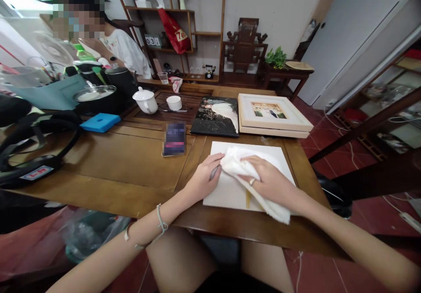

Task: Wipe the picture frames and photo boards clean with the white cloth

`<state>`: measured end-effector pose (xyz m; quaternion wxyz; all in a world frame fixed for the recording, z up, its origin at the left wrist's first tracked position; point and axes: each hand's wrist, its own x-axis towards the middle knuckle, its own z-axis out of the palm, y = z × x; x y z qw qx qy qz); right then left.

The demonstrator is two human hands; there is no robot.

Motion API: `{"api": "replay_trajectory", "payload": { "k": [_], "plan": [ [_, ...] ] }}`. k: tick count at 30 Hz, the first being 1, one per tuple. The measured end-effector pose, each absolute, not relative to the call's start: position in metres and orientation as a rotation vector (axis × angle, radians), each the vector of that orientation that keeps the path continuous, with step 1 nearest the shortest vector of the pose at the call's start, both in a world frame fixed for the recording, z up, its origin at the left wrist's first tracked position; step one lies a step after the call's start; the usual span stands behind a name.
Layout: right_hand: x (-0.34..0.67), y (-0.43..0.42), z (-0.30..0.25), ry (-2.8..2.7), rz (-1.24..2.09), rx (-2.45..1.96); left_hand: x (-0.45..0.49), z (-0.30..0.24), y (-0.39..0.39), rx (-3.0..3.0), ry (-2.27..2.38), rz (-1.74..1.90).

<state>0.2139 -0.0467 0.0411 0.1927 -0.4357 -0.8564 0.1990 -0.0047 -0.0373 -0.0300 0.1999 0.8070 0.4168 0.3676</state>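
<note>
A white flat board [223, 196] lies at the front edge of the wooden table, with a strip of yellowish tape or trim [247, 199] on it. Over it spreads a bunched white cloth [241, 166]. My right hand [266, 181], with a ring on one finger, grips the cloth and presses it onto the board. At the board's left side, my left hand [208, 175] is closed, its fingertips touching the cloth's edge. Something small and greyish shows between its thumb and fingers, too hidden to name.
Behind the board lie a dark photo panel [215, 116] and stacked pale picture frames [272, 112]. A phone [174, 139], blue block [101, 122], white lidded cup [145, 100] and headset [39, 152] are leftward. Another person [126, 49] sits at the back left.
</note>
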Motion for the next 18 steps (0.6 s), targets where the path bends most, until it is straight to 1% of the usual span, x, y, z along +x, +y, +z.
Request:
{"api": "replay_trajectory", "payload": {
  "k": [4,10,12,15,18],
  "plan": [
    [0.214,-0.015,0.040,-2.282,0.702,-1.155,-0.002,-0.025,-0.040,2.252,1.176,1.036],
    [0.192,0.015,0.044,-2.200,0.840,-1.269,-0.003,-0.031,-0.040,2.283,1.208,1.028],
    [0.182,0.023,0.044,-2.226,0.895,-1.242,-0.003,-0.029,-0.040,2.289,1.207,1.019],
    [0.174,0.027,0.041,-2.307,0.884,-1.120,-0.003,-0.025,-0.041,2.291,1.185,1.010],
    [0.181,0.022,0.040,-2.299,0.856,-1.130,-0.003,-0.025,-0.040,2.300,1.186,1.010]
  ]
}}
